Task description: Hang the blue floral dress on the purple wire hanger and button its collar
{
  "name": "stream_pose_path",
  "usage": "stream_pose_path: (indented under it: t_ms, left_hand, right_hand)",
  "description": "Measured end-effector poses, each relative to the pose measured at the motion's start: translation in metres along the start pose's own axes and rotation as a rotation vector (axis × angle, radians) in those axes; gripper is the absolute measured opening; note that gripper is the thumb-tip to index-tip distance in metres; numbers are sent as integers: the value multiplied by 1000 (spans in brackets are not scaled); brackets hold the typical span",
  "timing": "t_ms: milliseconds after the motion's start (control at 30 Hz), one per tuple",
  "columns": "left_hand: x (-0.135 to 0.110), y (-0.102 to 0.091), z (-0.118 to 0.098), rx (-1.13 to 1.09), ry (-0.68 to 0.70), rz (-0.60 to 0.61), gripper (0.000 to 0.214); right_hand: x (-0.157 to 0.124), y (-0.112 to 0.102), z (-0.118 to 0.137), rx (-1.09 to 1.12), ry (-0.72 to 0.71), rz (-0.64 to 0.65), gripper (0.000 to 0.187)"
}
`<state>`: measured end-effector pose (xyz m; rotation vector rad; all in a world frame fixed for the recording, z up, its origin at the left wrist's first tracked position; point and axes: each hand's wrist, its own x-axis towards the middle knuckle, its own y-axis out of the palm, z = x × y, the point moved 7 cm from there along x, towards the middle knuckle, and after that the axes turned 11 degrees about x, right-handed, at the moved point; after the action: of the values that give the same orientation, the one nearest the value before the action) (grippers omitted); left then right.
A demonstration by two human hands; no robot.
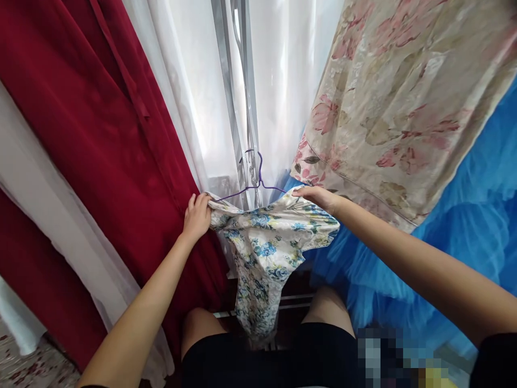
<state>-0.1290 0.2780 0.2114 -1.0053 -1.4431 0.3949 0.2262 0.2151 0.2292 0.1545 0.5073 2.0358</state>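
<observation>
A white garment with blue and yellow flowers [266,249] hangs in front of me on a thin purple hanger [260,171]. My left hand [197,216] is closed on the garment's left shoulder, near that end of the hanger. On the other side, my right hand [317,196] pinches the right shoulder, its thumb lying along the top edge. The hanger's hook stands upright in front of a grey metal upright, and I cannot tell whether it is hooked on anything. The lower part of the garment hangs down between my knees.
A long dark red cloth [121,161] hangs at left beside white fabric. Behind the hanger are grey metal bars [230,64] and a white curtain [278,81]. At right hang a beige cloth with pink flowers [388,118] and layered blue tulle [456,231]. A blurred patch covers the lower right.
</observation>
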Motion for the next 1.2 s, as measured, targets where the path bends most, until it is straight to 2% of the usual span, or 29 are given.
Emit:
stream_pose_path:
  t_ms: [100,167,267,300,367,433,533,633,700,833,900,967,1033,1100,1167,1200]
  left_hand:
    - [8,-18,-17,-60,113,-103,35]
    - [14,-20,-26,-233,146,-64,36]
    - [17,-16,-32,-399,45,22,49]
    - [16,-17,-32,-393,2,9,50]
    - [11,-25,-35,-349,-49,-59,37]
    - [3,-33,-42,-326,-41,-98,25]
    - [-9,-43,-59,-314,14,-103,41]
    - [-15,-59,-75,-268,16,-134,48]
    - [-11,-71,-84,-169,-6,-122,49]
    - [13,-104,-94,24,-60,-79,51]
    - [26,-117,-103,81,-3,-81,51]
    - [32,-121,-114,130,81,-75,46]
    - [28,-115,-127,144,151,-71,39]
    - [14,-101,-138,108,209,-76,36]
    - [-6,-85,-146,8,251,-107,38]
    - [-17,-78,-145,-70,250,-128,41]
  right_hand:
    - [1,-6,0,15,3,-50,19]
    - [2,-11,0,-5,-6,-82,14]
    - [-1,-16,7,-116,-103,-89,15]
    - [-4,-17,9,-161,-146,-89,18]
    - [-16,-25,9,-221,-207,-116,27]
    - [-31,-39,1,-242,-227,-173,37]
    - [-52,-61,-14,-314,-278,-247,37]
    - [-65,-75,-24,-214,-332,-313,37]
    - [-68,-76,-24,-119,-353,-345,36]
    - [-70,-64,-19,-23,-390,-370,33]
    - [-74,-55,-28,35,-415,-377,33]
    - [-83,-44,-49,109,-432,-380,35]
    - [-96,-28,-82,151,-427,-368,38]
    - [-113,-4,-118,89,-398,-305,43]
    - [-130,28,-155,-110,-330,-164,49]
    - [-139,47,-171,-203,-302,-54,48]
